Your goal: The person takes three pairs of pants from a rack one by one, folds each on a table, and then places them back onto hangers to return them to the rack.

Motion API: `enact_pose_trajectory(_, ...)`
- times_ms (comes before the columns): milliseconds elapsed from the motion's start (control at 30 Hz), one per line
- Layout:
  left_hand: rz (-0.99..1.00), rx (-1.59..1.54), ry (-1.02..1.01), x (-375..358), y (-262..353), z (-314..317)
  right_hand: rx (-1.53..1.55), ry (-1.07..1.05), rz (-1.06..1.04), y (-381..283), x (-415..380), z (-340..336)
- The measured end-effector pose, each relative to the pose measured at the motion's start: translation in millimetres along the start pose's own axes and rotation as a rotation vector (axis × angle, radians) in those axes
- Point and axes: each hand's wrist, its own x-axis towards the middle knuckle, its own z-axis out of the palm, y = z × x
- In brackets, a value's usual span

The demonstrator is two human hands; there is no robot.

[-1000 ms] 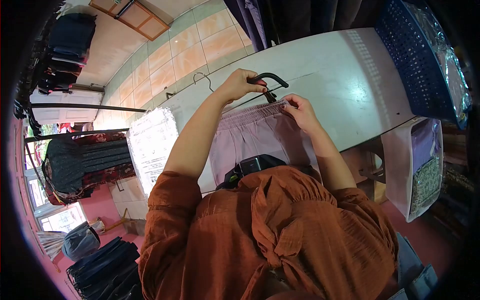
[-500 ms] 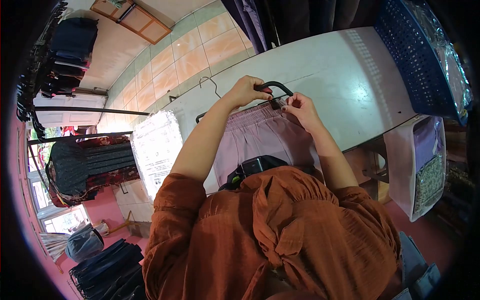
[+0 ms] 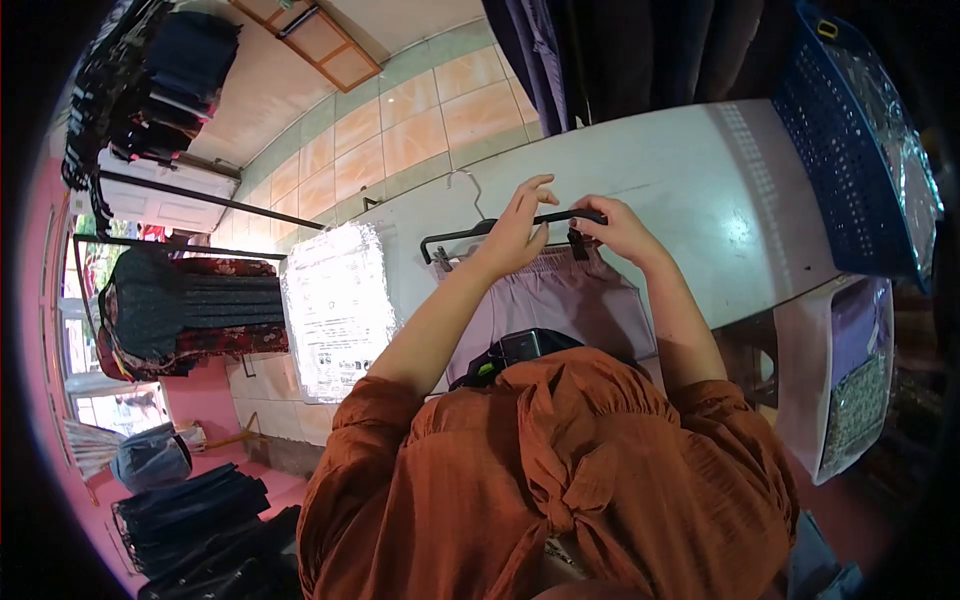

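Observation:
A black clip hanger with a thin metal hook lies on the white table, its bar running along the top of a mauve garment with a gathered elastic waistband. My left hand is over the middle of the hanger with its fingers stretched and apart. At the hanger's right end, my right hand pinches the black bar. Just below those fingers a black clip sits at the waistband. Another clip shows at the left end. My body hides the garment's lower part.
To the left on the white table is a glossy white printed package. A blue perforated basket holding plastic-wrapped items stands at the right end. Dark clothes hang beyond the table, and racks of garments stand at left.
My left hand has let go of the hanger and its fingers have spread. My right hand has moved from the clip onto the hanger's end. The hanger now lies flatter along the waistband.

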Motion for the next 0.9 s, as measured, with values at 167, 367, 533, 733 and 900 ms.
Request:
enact_pose_trajectory(167,-0.184,0.071,0.336,-87,-9,-24,-0.002,-0.007,0.033,2,13,7)
enact_pose_trajectory(367,-0.856,0.274,0.377,-250,-41,14,0.166,-0.017,0.166,-16,13,14)
enact_pose_trajectory(533,-0.942,0.114,0.327,-270,-23,21,0.228,0.107,0.049,-34,13,12)
enact_pose_trajectory(733,-0.698,-0.027,0.529,-250,-56,29,0.124,0.11,-0.047,-124,15,-19)
enact_pose_trajectory(900,-0.571,-0.526,0.815,-185,-13,-34,-0.012,0.198,-0.263,-235,23,-43)
